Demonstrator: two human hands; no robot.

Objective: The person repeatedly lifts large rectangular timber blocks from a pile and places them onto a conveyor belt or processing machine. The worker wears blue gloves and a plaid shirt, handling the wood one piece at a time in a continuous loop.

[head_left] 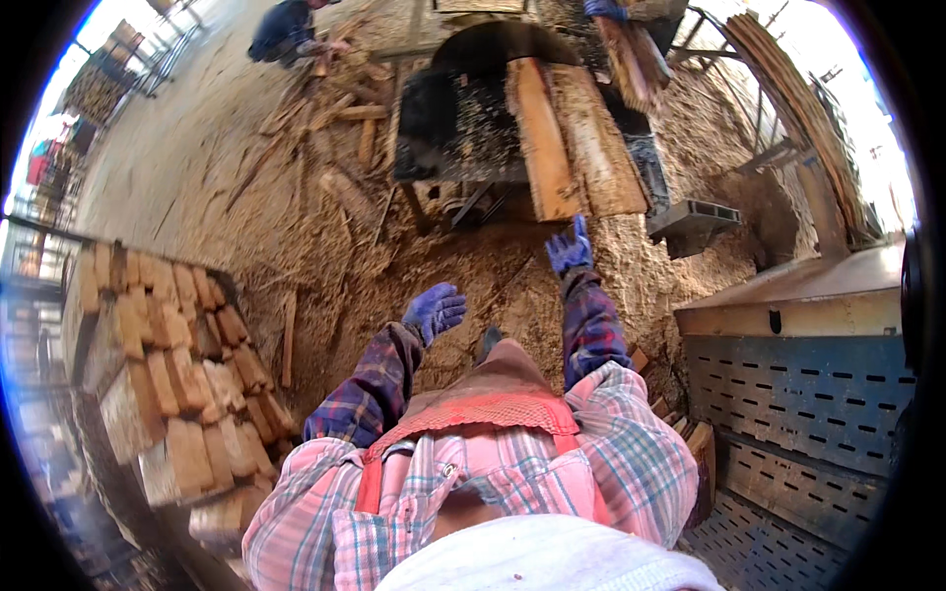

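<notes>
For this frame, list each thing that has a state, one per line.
Left hand: gloved, empty, fingers curled.
Right hand: gloved, empty, open, reaching toward the planks.
Planks: lying flat on the saw table.
Stacked wood blocks: piled in rows at the person's left.

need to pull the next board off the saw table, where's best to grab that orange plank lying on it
Probably its near end. The orange plank lies lengthwise on the saw table, its near end overhanging the table edge toward the right hand, which is open and closest. Come from the front, fingers under the overhang, thumb on top. The left hand is open too, so it could steady the long side.
</notes>
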